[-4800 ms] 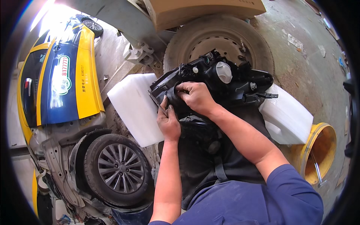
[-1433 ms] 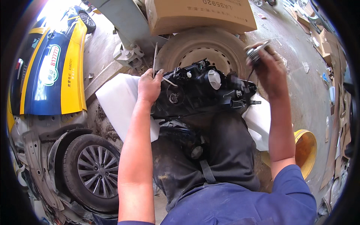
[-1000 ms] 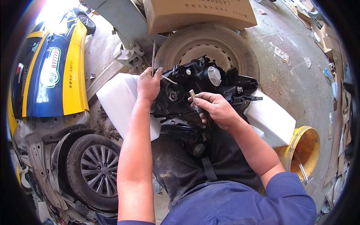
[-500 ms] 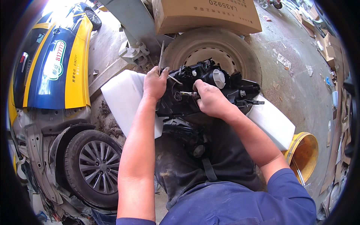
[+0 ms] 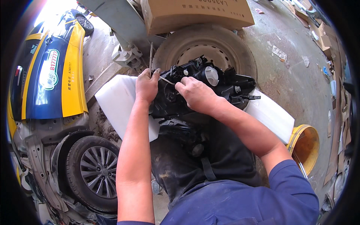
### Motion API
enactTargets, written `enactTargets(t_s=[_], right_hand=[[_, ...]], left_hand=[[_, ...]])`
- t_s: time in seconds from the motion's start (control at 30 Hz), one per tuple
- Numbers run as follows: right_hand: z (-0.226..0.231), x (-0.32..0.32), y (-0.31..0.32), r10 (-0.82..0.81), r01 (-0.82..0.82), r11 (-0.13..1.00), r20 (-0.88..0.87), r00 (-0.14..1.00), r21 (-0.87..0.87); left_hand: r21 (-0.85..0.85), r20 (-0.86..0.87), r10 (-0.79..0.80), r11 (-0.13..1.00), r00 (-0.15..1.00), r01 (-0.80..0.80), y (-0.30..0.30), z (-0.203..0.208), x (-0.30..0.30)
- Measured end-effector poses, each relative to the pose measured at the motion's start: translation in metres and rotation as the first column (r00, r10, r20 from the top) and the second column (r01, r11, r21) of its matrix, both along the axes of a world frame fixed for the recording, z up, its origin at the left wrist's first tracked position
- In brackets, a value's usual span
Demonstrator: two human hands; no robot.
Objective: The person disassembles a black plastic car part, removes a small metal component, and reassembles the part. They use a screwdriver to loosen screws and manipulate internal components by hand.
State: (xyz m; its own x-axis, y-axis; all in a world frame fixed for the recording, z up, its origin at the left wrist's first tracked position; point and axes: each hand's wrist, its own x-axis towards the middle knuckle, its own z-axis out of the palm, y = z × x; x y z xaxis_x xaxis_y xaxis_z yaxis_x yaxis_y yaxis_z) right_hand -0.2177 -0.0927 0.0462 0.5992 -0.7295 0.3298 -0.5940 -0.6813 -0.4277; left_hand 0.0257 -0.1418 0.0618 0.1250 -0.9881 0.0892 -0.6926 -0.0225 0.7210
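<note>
Left hand (image 5: 146,86) wrapped round a thin metal bar (image 5: 151,56) at the left end of the lamp (image 5: 227,85); white strip (image 5: 167,80) pokes out beside it. Right hand (image 5: 197,94): fingers bunched narrow over the lamp, next to its round port (image 5: 170,96); can't tell what's in them. Lamp is black, knobbly side up, big white cap (image 5: 212,76) near mid-length, overlapping white blocks (image 5: 120,99) at both ends. Half a second ago a bulb showed at the right fingertips; now out of sight, hand further left on the lamp. Beyond lamp: tyre (image 5: 167,48), then box (image 5: 198,17), on a littered floor (image 5: 262,71). Lamp's left: blue-yellow car (image 5: 47,101). Lower right: yellow bucket (image 5: 296,137).
</note>
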Motion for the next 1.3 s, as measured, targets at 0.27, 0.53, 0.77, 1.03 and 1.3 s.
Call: enactTargets(t_s=[0.27, 0.53, 0.77, 1.03, 1.3], right_hand=[[-0.01, 0.006, 0.003, 0.047, -0.039, 0.993, 0.073, 0.996, -0.111], [-0.025, 0.011, -0.001, 0.111, -0.111, 0.994, 0.335, 0.936, -0.021], [-0.025, 0.009, 0.0, 0.072, -0.075, 0.997, 0.33, 0.941, -0.004], [-0.022, 0.006, -0.001, 0.062, -0.063, 0.998, 0.259, 0.964, -0.007], [-0.015, 0.002, -0.009, 0.136, -0.138, 0.99, 0.168, 0.976, -0.002]], left_hand=[[-0.009, 0.072, -0.007, 1.0, 0.997, 0.008, 0.001, 0.004, -0.001], [0.011, 0.026, -0.002, 1.0, 1.0, 0.002, 0.002, 0.003, -0.001], [0.023, 0.001, -0.008, 1.0, 1.0, 0.008, 0.001, 0.003, -0.001], [0.022, 0.003, -0.017, 1.0, 1.0, 0.017, 0.001, 0.003, -0.001], [0.005, 0.007, -0.02, 1.0, 1.0, 0.02, 0.002, 0.003, 0.0]])
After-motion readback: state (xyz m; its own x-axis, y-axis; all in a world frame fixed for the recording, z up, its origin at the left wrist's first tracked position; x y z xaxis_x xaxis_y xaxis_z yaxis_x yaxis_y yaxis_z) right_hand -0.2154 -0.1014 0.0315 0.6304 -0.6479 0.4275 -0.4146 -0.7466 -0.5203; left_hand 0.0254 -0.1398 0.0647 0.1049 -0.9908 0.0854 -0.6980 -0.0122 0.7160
